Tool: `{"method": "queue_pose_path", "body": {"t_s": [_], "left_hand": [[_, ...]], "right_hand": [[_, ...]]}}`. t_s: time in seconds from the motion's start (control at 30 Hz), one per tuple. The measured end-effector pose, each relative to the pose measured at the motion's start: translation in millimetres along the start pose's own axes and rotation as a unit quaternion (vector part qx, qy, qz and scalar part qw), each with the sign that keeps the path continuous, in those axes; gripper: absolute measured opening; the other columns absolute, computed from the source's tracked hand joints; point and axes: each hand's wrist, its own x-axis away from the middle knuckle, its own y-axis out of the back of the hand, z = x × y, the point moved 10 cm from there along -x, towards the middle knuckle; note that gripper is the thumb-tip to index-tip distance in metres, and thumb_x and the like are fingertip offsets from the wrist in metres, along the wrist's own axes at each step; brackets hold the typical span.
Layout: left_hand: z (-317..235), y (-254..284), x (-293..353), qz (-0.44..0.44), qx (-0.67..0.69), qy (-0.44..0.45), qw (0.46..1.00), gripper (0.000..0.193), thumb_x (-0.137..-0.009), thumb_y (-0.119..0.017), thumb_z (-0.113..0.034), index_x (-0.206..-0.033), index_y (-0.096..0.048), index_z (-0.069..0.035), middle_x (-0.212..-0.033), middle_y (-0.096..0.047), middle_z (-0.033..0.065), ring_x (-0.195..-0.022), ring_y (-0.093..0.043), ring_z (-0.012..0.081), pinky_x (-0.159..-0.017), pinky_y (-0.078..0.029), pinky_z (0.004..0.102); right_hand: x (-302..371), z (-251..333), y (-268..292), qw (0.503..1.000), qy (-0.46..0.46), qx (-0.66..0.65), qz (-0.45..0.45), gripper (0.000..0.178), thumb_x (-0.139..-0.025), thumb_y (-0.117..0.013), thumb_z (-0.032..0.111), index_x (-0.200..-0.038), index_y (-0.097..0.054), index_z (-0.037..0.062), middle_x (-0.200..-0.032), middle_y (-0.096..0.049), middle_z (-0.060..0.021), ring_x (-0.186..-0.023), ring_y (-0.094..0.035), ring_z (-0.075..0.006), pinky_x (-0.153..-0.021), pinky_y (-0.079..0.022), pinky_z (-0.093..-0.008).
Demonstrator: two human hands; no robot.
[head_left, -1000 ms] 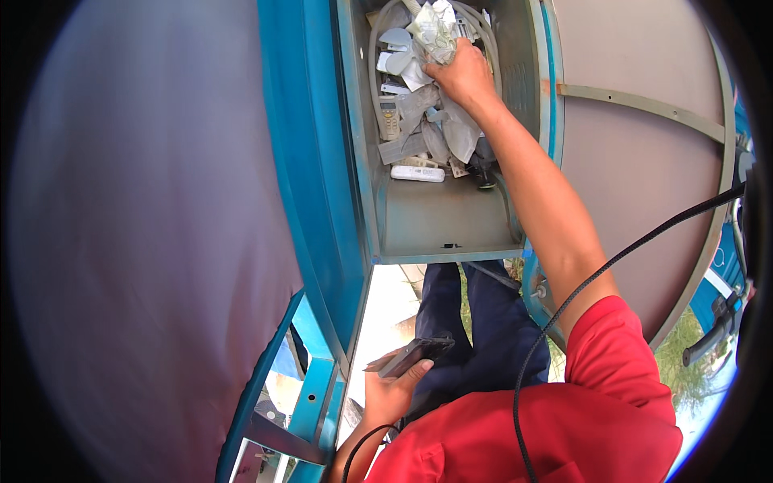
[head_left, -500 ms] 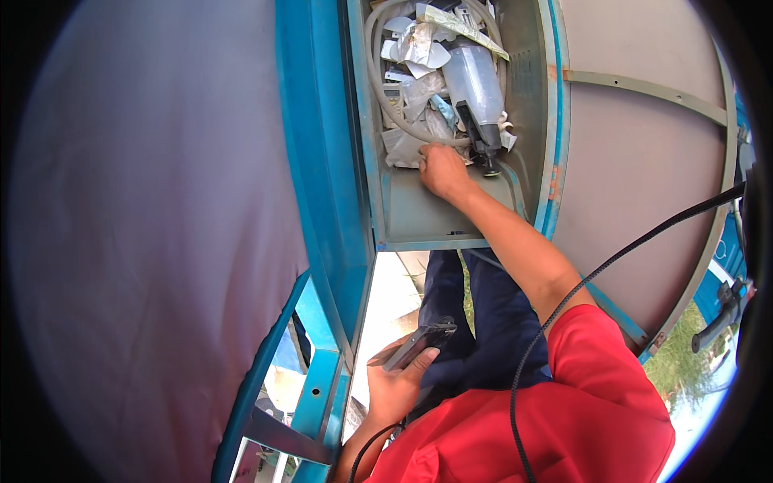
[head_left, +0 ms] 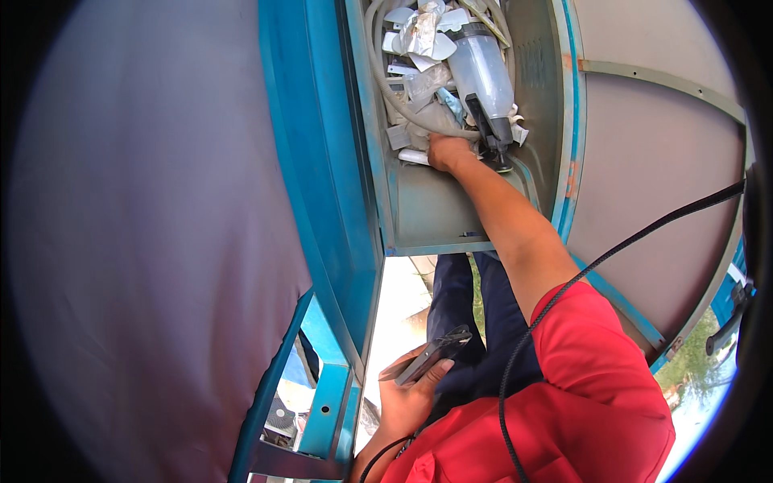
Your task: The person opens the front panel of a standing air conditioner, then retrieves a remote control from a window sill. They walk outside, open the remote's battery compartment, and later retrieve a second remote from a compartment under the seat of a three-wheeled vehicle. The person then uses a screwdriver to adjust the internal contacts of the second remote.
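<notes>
Low in front of my body, my left hand (head_left: 409,398) is wrapped round a dark, flat phone (head_left: 435,357). My right hand (head_left: 451,151) reaches into a grey metal compartment (head_left: 431,213), at the near edge of a pile of odds and ends. Its fingers are tucked under the pile and hidden. A white strip-shaped piece (head_left: 414,157) lies just left of it. A grey hose (head_left: 419,121) curves over the pile beside the hand. To the right lies a clear plastic spray bottle (head_left: 485,72) with a black head (head_left: 498,145).
Crumpled paper and plastic bags (head_left: 427,83) fill the compartment's far part, near white fan-like blades (head_left: 439,47). A blue metal frame (head_left: 322,161) runs along the left beside a grey cloth sheet (head_left: 153,241). A black cord (head_left: 628,241) crosses on the right, before a beige panel (head_left: 652,169).
My right hand has shifted slightly right and deeper under the pile's near edge. The white strip now shows beside it. My left hand still holds the phone. The whole view has shifted a little.
</notes>
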Motion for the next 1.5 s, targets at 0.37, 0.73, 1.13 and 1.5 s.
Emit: {"method": "queue_pose_path", "body": {"t_s": [0.37,0.73,1.13,1.5], "left_hand": [[4.1,-4.5,-3.2,0.011,0.056,0.0,0.998,0.039,-0.089,-0.083,-0.01,-0.118,-0.068,0.011,-0.103,-0.075,0.0129,-0.094,-0.067,0.0145,-0.085,-0.053,0.0267],[-1.9,-5.9,-14.0,0.019,0.013,-0.053,0.998,0.028,-0.089,-0.082,-0.013,-0.105,-0.072,0.009,-0.089,-0.074,0.0088,-0.081,-0.064,0.011,-0.074,-0.051,0.0266],[-4.0,-1.2,-19.9,0.012,0.028,-0.062,0.998,0.024,-0.089,-0.081,-0.009,-0.105,-0.073,0.008,-0.089,-0.074,0.0073,-0.08,-0.063,0.0117,-0.073,-0.05,0.0282],[-7.4,4.8,-22.1,0.009,0.024,-0.059,0.998,0.025,-0.089,-0.08,-0.006,-0.109,-0.073,0.008,-0.097,-0.075,0.0079,-0.088,-0.065,0.0129,-0.081,-0.052,0.0285]], "right_hand": [[32.4,-4.2,7.0,0.993,0.039,-0.109,-0.023,0.039,-0.092,-0.057,0.016,-0.13,-0.063,0.0067,-0.115,-0.07,-0.0275,-0.109,-0.067,-0.0436,-0.095,-0.052,-0.0518],[96.6,-37.6,17.9,0.934,-0.022,-0.355,-0.046,0.023,-0.097,-0.058,0.007,-0.118,-0.066,0.002,-0.115,-0.071,-0.0199,-0.109,-0.067,-0.035,-0.096,-0.051,-0.0421],[116.9,-42.5,27.9,0.919,-0.015,-0.39,-0.047,0.024,-0.098,-0.06,0.01,-0.119,-0.065,-0.0015,-0.113,-0.072,-0.0195,-0.106,-0.068,-0.0323,-0.095,-0.052,-0.0402],[119.3,-42.3,21.0,0.943,-0.088,-0.316,-0.061,0.025,-0.097,-0.063,0.014,-0.118,-0.066,0.0011,-0.112,-0.072,-0.021,-0.107,-0.068,-0.0384,-0.094,-0.052,-0.0445]]}}
